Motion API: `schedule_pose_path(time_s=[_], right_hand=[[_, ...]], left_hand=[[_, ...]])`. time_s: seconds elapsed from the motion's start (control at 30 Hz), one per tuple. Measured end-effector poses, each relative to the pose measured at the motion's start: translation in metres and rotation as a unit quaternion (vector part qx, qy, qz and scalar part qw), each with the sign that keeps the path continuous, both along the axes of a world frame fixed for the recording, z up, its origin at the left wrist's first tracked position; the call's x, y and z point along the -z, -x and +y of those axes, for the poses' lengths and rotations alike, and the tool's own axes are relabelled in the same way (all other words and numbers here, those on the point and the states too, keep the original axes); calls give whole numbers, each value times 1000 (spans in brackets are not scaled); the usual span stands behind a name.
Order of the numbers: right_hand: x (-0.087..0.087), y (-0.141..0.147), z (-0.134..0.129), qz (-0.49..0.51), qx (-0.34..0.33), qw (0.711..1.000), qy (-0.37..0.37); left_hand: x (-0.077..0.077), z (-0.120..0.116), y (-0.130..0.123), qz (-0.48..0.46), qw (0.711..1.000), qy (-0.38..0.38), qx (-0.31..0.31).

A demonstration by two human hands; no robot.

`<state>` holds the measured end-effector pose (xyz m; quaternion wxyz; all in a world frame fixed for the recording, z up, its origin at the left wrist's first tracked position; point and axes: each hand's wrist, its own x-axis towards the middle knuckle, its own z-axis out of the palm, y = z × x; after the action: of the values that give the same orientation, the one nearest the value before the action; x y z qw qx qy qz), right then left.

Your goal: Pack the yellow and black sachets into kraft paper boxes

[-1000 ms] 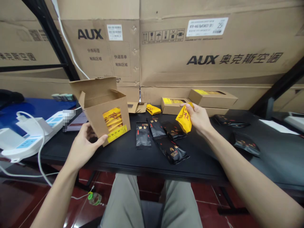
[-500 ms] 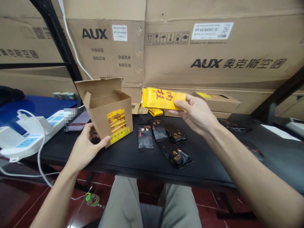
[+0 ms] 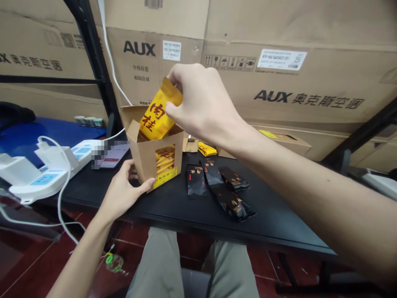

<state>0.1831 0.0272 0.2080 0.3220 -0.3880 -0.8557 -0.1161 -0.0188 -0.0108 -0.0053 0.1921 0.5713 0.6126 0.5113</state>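
My right hand (image 3: pixel 198 99) pinches the upper end of a yellow sachet (image 3: pixel 159 111) with red characters. The sachet is tilted, its lower end inside the open top of a brown cardboard box (image 3: pixel 142 161). Through the box's front window, several yellow sachets show stacked inside. My left hand (image 3: pixel 127 188) grips the lower left of the box, thumb on the front and fingers partly hidden behind it. To the right of the box lie several black sachets (image 3: pixel 196 180) with gold characters.
Another yellow sachet (image 3: pixel 207 149) lies behind the black ones. A second brown box (image 3: pixel 282 140) lies at the back right, partly behind my forearm. On the left are a white power strip (image 3: pixel 43 178) with cables and a phone (image 3: pixel 113 155). Large AUX cartons (image 3: pixel 235 87) stand behind the table.
My right hand has carried the yellow sachet left, from above the table to the box, and its lower end is now inside the opening. My left hand still holds the box.
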Motion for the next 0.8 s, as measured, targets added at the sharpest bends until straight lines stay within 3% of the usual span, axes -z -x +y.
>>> schedule_pose_path(time_s=[0.27, 0.47, 0.8], right_hand=[[5, 25, 4, -68, -18, 994, 86], [19, 29, 8, -117, 27, 991, 58], [14, 34, 23, -287, 31, 948, 134]], left_hand=[[-6, -4, -4, -1, 1000, 8, 8], [-4, -2, -3, -7, 1000, -3, 17], [-4, -2, -2, -6, 1000, 6, 9]])
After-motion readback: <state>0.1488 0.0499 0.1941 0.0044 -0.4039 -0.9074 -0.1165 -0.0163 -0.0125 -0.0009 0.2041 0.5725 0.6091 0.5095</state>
